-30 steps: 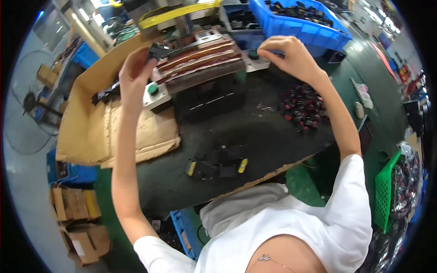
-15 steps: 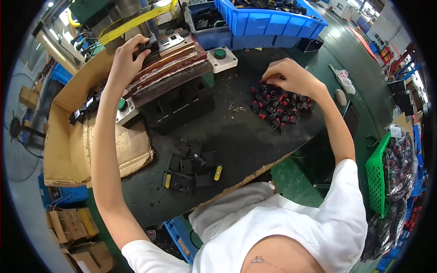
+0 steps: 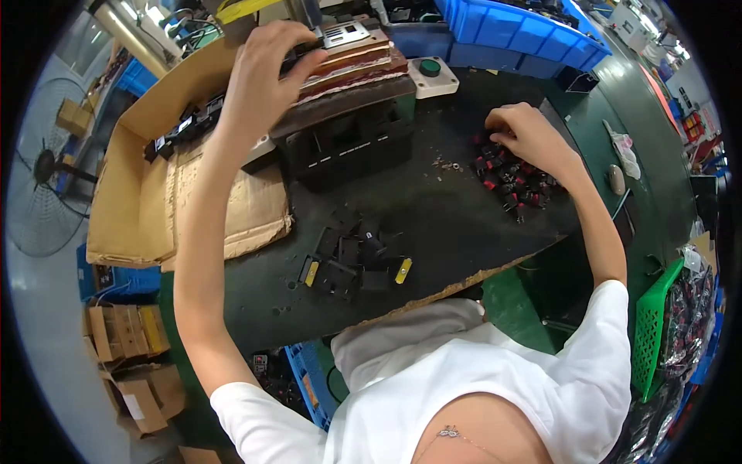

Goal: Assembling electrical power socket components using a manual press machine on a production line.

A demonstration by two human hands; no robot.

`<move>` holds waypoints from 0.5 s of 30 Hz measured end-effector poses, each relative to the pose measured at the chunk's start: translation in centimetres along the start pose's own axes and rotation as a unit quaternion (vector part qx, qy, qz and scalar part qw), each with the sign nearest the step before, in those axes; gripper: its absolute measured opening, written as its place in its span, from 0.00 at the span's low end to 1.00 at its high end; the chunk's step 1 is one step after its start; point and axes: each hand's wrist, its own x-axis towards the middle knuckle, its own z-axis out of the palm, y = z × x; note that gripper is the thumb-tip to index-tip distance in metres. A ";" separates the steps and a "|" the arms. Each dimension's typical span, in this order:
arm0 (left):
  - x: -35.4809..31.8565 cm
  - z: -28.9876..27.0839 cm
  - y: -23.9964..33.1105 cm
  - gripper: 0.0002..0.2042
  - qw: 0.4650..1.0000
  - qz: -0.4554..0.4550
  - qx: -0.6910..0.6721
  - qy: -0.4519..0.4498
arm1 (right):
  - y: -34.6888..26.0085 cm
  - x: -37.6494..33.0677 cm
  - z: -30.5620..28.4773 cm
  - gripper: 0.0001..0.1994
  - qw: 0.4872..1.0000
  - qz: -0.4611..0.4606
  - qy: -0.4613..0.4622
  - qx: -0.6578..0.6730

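Note:
My left hand (image 3: 267, 81) is at the top of a layered brown block (image 3: 352, 69), its thumb and fingers closed round a black plastic housing (image 3: 300, 51). That housing is by the metal plate (image 3: 345, 34) on the block, partly hidden by the fingers, under the press head (image 3: 305, 11). My right hand (image 3: 532, 138) bends over a pile of small black-and-red switches (image 3: 514, 182), fingertips pinched together at its far side. Whatever is between those fingertips is hidden. Loose black housings (image 3: 359, 255), a few with yellow strips, lie on the bench nearer me.
Green push buttons on white boxes flank the block; the right one (image 3: 430, 68) is in plain view. A cardboard box (image 3: 131, 193) with black parts stands left. Blue bins (image 3: 518, 35) sit at the back, a green basket (image 3: 657, 329) at right. Small metal bits (image 3: 447, 165) lie mid-bench.
The whole view has shifted, so the bench sits farther right and higher. My left hand has brought the black housing closer under the press head. My right hand stays over the switches.

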 end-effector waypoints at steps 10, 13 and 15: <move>-8.9 -3.4 10.4 0.13 0.887 -0.166 -0.096 -0.419 | -0.4 2.1 -1.9 0.09 0.888 0.016 -0.007 0.459; -9.9 -2.0 9.9 0.16 0.908 -0.159 -0.091 -0.376 | -2.1 3.2 -2.1 0.11 0.871 0.007 0.020 0.490; -10.1 -1.1 9.2 0.17 0.912 -0.171 -0.160 -0.338 | -2.9 4.1 -2.1 0.13 0.875 0.008 0.024 0.483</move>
